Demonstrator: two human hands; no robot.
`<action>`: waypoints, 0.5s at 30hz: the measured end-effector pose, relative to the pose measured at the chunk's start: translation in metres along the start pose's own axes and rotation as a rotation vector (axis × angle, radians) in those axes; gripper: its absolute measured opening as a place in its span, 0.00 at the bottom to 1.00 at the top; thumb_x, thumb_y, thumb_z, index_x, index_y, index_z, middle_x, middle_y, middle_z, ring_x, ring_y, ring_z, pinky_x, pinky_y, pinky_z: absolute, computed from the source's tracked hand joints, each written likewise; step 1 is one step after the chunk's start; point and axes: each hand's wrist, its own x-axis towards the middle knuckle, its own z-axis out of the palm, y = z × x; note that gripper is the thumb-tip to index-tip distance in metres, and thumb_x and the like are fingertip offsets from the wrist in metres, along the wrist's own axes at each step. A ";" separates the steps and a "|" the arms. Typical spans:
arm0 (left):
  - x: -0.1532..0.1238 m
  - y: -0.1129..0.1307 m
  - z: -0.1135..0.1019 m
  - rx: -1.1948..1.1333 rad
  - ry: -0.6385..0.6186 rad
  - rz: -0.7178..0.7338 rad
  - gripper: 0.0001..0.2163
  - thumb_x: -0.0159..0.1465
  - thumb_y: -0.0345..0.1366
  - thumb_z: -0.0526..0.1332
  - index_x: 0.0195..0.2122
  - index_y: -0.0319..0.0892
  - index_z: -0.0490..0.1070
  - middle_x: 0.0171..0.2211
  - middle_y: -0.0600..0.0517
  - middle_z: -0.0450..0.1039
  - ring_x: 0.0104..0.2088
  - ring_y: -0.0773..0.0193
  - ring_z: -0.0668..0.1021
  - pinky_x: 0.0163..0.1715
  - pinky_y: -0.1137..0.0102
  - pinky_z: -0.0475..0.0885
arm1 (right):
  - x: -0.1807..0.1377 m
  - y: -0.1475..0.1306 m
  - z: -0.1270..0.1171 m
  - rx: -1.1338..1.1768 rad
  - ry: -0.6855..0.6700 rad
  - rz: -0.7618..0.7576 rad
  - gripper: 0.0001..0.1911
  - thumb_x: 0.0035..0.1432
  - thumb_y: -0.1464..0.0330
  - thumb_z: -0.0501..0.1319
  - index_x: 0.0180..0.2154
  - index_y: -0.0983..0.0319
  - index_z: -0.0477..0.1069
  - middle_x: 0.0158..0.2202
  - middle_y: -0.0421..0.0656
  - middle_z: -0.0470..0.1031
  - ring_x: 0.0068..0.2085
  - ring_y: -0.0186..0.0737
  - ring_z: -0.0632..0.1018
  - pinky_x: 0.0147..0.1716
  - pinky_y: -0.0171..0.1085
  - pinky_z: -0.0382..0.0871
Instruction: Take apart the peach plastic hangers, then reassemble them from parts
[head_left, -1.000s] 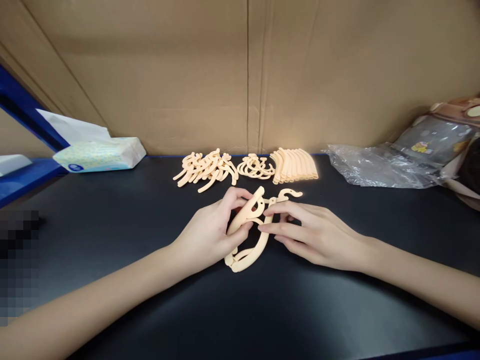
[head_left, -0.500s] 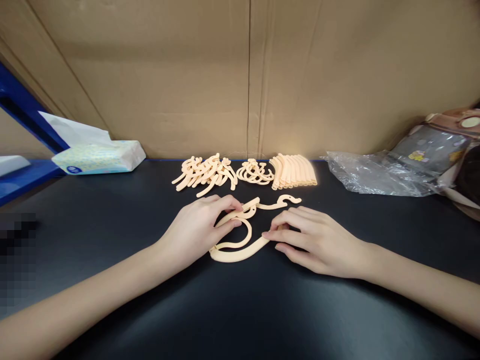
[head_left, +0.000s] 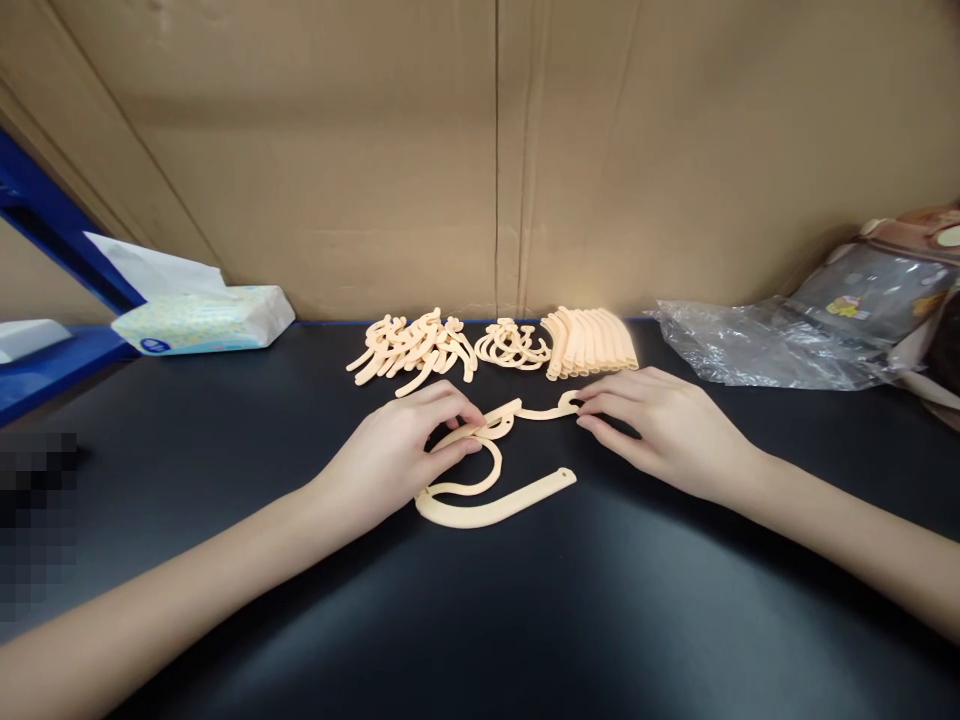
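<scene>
A peach hanger (head_left: pixel 487 508) lies unfolded on the black table (head_left: pixel 525 620) at mid-frame, its lower arm curving free towards the right. The left hand (head_left: pixel 397 455) pinches thumb and forefinger on the hanger's upper joint. The right hand (head_left: pixel 667 425) closes its fingertips on the end of the thin hook (head_left: pixel 544 411). Behind them, by the cardboard wall (head_left: pixel 375 150), sit loose parts (head_left: pixel 412 345), rings (head_left: pixel 514 345) and stacked arms (head_left: pixel 592 340). Tissues (head_left: pixel 202 318) lie at the left and a plastic bag (head_left: pixel 750 345) at the right.

Bare left grip (head_left: pixel 390 460), bare right grip (head_left: pixel 667 430), bare forearms (head_left: pixel 187 590)
</scene>
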 end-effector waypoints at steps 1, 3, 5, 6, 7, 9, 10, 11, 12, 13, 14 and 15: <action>0.000 0.000 -0.001 0.019 0.002 0.020 0.07 0.66 0.39 0.58 0.41 0.46 0.73 0.39 0.54 0.73 0.37 0.67 0.75 0.34 0.73 0.68 | 0.000 0.000 0.000 -0.021 -0.015 -0.010 0.13 0.64 0.68 0.54 0.36 0.63 0.76 0.39 0.45 0.79 0.40 0.42 0.78 0.42 0.42 0.68; 0.000 0.000 -0.003 0.093 0.014 0.083 0.08 0.67 0.38 0.56 0.42 0.46 0.74 0.41 0.54 0.74 0.39 0.67 0.76 0.36 0.73 0.69 | 0.000 -0.004 -0.002 -0.054 -0.028 -0.030 0.15 0.65 0.68 0.53 0.33 0.63 0.77 0.34 0.45 0.78 0.35 0.40 0.77 0.38 0.40 0.68; -0.001 0.001 -0.005 0.213 0.032 0.182 0.10 0.68 0.36 0.54 0.42 0.45 0.75 0.41 0.53 0.75 0.39 0.65 0.76 0.38 0.72 0.70 | -0.001 -0.010 -0.006 -0.064 -0.048 -0.033 0.17 0.65 0.68 0.52 0.30 0.62 0.77 0.29 0.43 0.77 0.28 0.36 0.75 0.33 0.38 0.65; -0.001 0.001 -0.007 0.278 0.041 0.238 0.10 0.68 0.34 0.53 0.42 0.44 0.75 0.42 0.53 0.76 0.39 0.65 0.76 0.38 0.71 0.70 | -0.002 -0.014 -0.009 -0.056 -0.063 -0.032 0.18 0.65 0.68 0.52 0.29 0.61 0.77 0.27 0.42 0.75 0.25 0.34 0.73 0.30 0.37 0.64; 0.000 0.001 -0.008 0.339 0.049 0.290 0.11 0.68 0.33 0.53 0.42 0.44 0.75 0.42 0.52 0.77 0.40 0.64 0.77 0.39 0.70 0.70 | -0.002 -0.017 -0.011 -0.041 -0.075 -0.030 0.18 0.66 0.67 0.52 0.28 0.61 0.76 0.25 0.41 0.74 0.23 0.33 0.71 0.28 0.36 0.62; 0.000 0.001 -0.010 0.422 0.057 0.365 0.11 0.69 0.32 0.52 0.42 0.42 0.75 0.43 0.52 0.78 0.40 0.63 0.77 0.40 0.68 0.71 | -0.003 -0.022 -0.014 0.002 -0.072 -0.019 0.18 0.66 0.67 0.51 0.29 0.60 0.76 0.24 0.39 0.73 0.22 0.32 0.71 0.25 0.35 0.61; 0.000 0.001 -0.011 0.444 0.057 0.385 0.12 0.69 0.31 0.51 0.43 0.42 0.75 0.43 0.51 0.78 0.40 0.62 0.77 0.40 0.68 0.71 | -0.003 -0.022 -0.014 0.015 -0.054 -0.012 0.17 0.66 0.67 0.51 0.31 0.60 0.76 0.25 0.39 0.74 0.24 0.32 0.72 0.25 0.35 0.61; 0.000 0.001 -0.011 0.455 0.057 0.397 0.12 0.69 0.31 0.51 0.43 0.42 0.75 0.43 0.51 0.78 0.40 0.62 0.77 0.40 0.68 0.71 | -0.004 -0.022 -0.014 0.014 -0.034 -0.005 0.15 0.66 0.67 0.52 0.33 0.60 0.76 0.28 0.40 0.75 0.26 0.33 0.74 0.27 0.35 0.63; -0.001 0.001 -0.011 0.459 0.054 0.402 0.12 0.69 0.31 0.51 0.43 0.42 0.75 0.43 0.51 0.78 0.39 0.62 0.77 0.39 0.68 0.71 | -0.004 -0.020 -0.014 0.000 -0.020 0.000 0.14 0.65 0.67 0.52 0.36 0.60 0.76 0.31 0.41 0.76 0.29 0.35 0.75 0.29 0.35 0.65; -0.001 0.001 -0.011 0.460 0.053 0.403 0.12 0.69 0.31 0.51 0.42 0.42 0.75 0.43 0.52 0.78 0.39 0.62 0.77 0.39 0.68 0.72 | -0.003 -0.017 -0.012 -0.023 -0.013 -0.001 0.13 0.65 0.67 0.53 0.38 0.61 0.76 0.35 0.42 0.77 0.32 0.36 0.77 0.32 0.35 0.66; -0.001 0.001 -0.010 0.461 0.052 0.395 0.12 0.69 0.31 0.51 0.42 0.41 0.74 0.43 0.51 0.77 0.39 0.62 0.77 0.38 0.68 0.72 | -0.003 -0.014 -0.011 -0.050 -0.019 -0.006 0.13 0.65 0.68 0.53 0.39 0.61 0.76 0.37 0.43 0.78 0.34 0.37 0.77 0.34 0.36 0.67; -0.001 0.001 -0.010 0.462 0.051 0.382 0.12 0.69 0.31 0.51 0.42 0.41 0.74 0.43 0.51 0.77 0.39 0.62 0.77 0.37 0.69 0.72 | -0.003 -0.011 -0.010 -0.077 -0.032 -0.011 0.13 0.65 0.68 0.53 0.38 0.61 0.77 0.38 0.43 0.78 0.35 0.38 0.77 0.34 0.37 0.68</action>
